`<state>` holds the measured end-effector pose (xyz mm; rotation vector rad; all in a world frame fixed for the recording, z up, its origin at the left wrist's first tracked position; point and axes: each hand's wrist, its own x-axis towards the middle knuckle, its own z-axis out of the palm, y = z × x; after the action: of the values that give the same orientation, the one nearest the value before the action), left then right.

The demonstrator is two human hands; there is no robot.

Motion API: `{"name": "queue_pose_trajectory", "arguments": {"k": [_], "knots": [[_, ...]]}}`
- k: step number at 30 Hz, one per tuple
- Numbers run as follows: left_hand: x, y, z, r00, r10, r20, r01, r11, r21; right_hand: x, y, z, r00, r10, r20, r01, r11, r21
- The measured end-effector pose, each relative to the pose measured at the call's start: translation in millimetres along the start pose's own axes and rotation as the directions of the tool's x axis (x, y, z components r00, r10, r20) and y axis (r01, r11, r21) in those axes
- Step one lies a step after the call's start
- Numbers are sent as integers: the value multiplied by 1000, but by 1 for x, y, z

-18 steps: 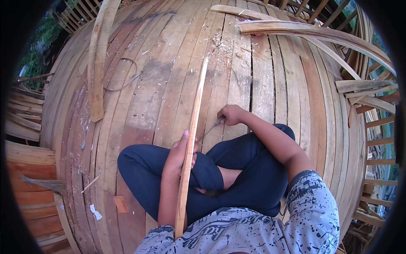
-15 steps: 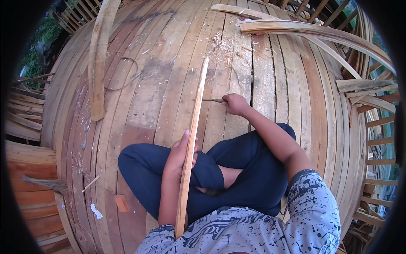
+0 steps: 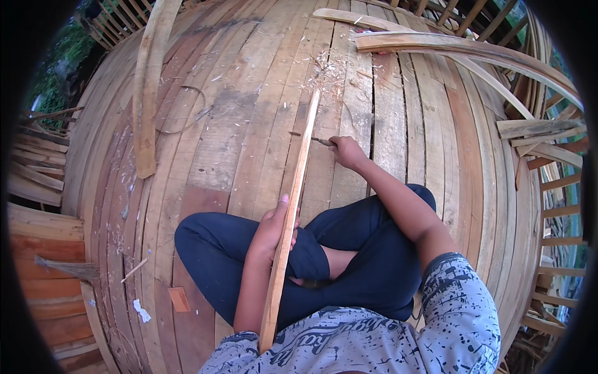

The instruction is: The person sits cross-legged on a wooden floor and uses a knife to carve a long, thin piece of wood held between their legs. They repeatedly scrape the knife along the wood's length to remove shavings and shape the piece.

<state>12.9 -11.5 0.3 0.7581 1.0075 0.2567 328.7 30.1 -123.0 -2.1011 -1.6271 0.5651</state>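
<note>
A long, narrow strip of pale wood (image 3: pixel 293 230) slants away from my body, its near end against my shirt and its far end over the floor. My left hand (image 3: pixel 272 227) is closed around its middle, thumb along the left side. In my right hand (image 3: pixel 347 151) I grip the handle of a knife (image 3: pixel 322 142). Its thin dark blade crosses the strip near the far end, and the tip shows on the left side. Whether the blade bites into the wood cannot be made out.
I sit cross-legged on a plank floor (image 3: pixel 249 124). Wood shavings (image 3: pixel 327 71) lie beyond the strip's far end. Long boards lie at the left (image 3: pixel 146 106) and far right (image 3: pixel 436 43). A small wood block (image 3: pixel 179 299) and a straw broom (image 3: pixel 68 268) are at the near left.
The strip's far end has swung slightly to the right. The knife has shifted a little farther along it, its blade now tilted and showing more on the left side.
</note>
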Motion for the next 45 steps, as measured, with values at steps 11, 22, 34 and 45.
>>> {"name": "queue_pose_trajectory", "arguments": {"k": [11, 22, 34, 45], "knots": [[7, 1, -1, 998, -30, -46, 32, 999, 33, 25, 39, -15, 996, -76, 41, 80, 992, -94], [30, -4, -15, 994, -36, -105, 35, 999, -11, 28, 78, -61, 989, -10, 146, 4, 999, 44], [43, -1, -2, 995, -76, -60, 75, 997, -33, 31, 170, -122, 964, 175, 198, -182, 983, 17], [43, 1, -7, 998, -51, -44, 49, 997, -51, 34, 155, -122, 859, 177, 480, -264, 957, 121]]}}
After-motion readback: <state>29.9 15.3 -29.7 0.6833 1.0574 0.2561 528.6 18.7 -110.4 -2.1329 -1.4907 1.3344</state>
